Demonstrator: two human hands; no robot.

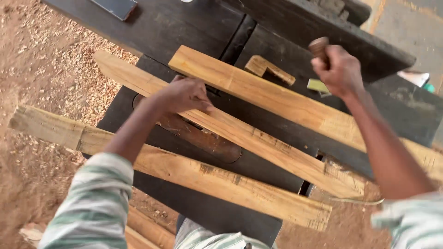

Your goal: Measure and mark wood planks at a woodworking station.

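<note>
Dark metal bench (184,27), scuffed, carrying three long pale wooden planks laid side by side on a slant. Near plank (184,173) overhangs the bench edge toward the sawdust-strewn floor (41,60). Middle plank (258,143) lies under the left hand (184,94), whose fingers (203,107) are pressed together flat on its top face. Far plank (277,99) lies untouched. Small wooden offcut (269,69) rests on the bench beyond it. Right hand (339,69), raised above the bench, has its fingers wrapped tight around a round brown wooden handle (318,46); the rest of that tool is hidden.
</note>
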